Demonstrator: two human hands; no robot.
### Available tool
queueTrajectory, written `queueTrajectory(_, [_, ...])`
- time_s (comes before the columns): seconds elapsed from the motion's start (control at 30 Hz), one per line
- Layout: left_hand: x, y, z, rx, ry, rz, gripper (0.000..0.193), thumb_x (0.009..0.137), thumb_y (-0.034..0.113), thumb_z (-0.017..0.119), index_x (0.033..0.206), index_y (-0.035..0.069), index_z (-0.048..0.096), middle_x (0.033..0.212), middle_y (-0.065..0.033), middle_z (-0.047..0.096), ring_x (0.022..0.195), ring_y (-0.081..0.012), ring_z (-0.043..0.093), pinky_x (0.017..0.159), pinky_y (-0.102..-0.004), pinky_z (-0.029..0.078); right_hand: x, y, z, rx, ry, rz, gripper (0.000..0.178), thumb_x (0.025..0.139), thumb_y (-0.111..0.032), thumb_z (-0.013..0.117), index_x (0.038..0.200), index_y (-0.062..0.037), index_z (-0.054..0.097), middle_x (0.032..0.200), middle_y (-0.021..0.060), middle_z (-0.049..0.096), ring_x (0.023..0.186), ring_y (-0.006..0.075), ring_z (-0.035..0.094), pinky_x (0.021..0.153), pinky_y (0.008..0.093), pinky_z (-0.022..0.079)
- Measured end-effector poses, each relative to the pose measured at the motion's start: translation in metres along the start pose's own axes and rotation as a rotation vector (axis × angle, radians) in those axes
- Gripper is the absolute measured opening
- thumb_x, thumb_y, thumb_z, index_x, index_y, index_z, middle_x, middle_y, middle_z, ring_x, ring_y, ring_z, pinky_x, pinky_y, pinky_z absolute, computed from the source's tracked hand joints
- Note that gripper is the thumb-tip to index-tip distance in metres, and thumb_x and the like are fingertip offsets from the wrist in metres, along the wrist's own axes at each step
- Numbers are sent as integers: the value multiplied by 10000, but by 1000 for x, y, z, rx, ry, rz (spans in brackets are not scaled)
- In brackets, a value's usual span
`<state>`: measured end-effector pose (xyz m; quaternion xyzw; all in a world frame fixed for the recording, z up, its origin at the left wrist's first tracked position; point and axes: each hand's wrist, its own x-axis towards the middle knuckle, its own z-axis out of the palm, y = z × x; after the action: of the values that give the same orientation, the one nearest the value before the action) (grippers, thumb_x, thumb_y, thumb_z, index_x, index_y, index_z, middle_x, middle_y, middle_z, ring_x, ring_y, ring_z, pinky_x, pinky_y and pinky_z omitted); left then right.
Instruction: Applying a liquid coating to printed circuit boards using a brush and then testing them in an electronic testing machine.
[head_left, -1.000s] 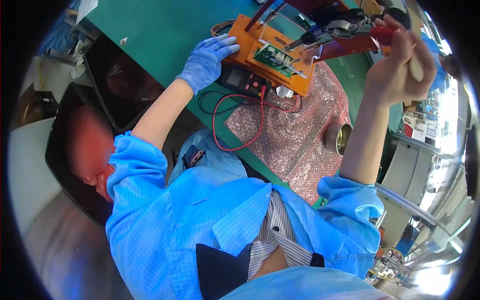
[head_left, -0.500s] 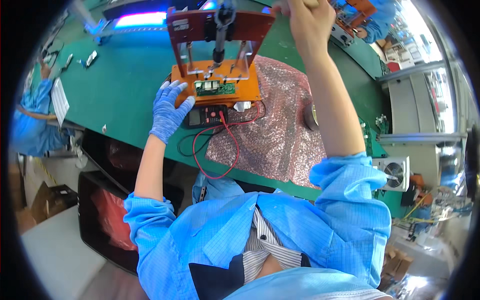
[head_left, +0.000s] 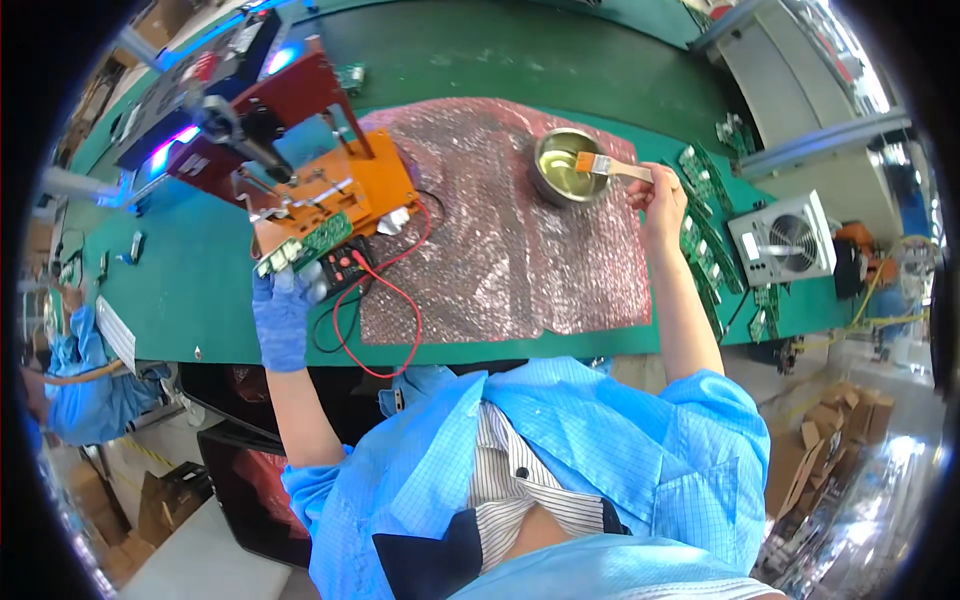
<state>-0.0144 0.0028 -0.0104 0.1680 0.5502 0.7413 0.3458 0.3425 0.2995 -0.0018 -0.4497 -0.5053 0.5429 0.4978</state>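
My left hand (head_left: 282,325), in a blue knitted glove, grips a green circuit board (head_left: 325,235) with pale components at one end. The board is tilted at the front edge of the orange test fixture (head_left: 385,185), whose dark red upright frame (head_left: 310,90) stands behind it. Bare and closed, my right hand (head_left: 660,205) holds a flat brush (head_left: 625,169) by its wooden handle. The brush's orange end is over a metal bowl (head_left: 543,183) containing pale yellow liquid; whether the bristles touch the liquid I cannot tell.
Pink bubble wrap (head_left: 470,230) covers the middle of the green table. A multimeter (head_left: 345,262) with red and black leads lies by the fixture. Several circuit boards (head_left: 703,250) and a white fan unit (head_left: 785,240) are at right. Another person's blue sleeve (head_left: 85,385) appears far left.
My head view has turned right. My left hand has taken the board up from the fixture. My right hand has come down from beside the fixture's top and now holds the brush at the bowl.
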Motion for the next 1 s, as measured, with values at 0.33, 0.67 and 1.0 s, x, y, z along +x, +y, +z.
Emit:
queueTrajectory(0.33, [-22, -25, 64, -283, -517, -302, 529, 772, 179, 619, 1212, -5, 389, 1235, -254, 382, 1012, -279, 532, 758, -289, 519, 3, 38, -4, -154, 2, -15, 218, 869, -196, 447, 845, 5, 528, 576, 54, 539, 442, 93, 484, 397, 213, 403])
queueTrajectory(0.67, [-12, -41, 105, 120, -596, -340, 259, 813, 143, 566, 1047, 34, 542, 1020, -94, 554, 934, -184, 561, 782, -285, 496, 10, 38, -1, -207, 20, -45, 223, 837, -196, 456, 795, 3, 548, 539, 53, 553, 434, 104, 514, 407, 229, 415])
queueTrajectory(1.0, [5, -43, 115, 131, -525, -355, 385, 784, 141, 604, 1141, 49, 491, 1030, -36, 550, 899, -121, 546, 728, -260, 491, 9, 0, -47, -182, 58, -78, 195, 863, -192, 469, 837, -15, 548, 568, 40, 529, 445, 81, 473, 390, 200, 377])
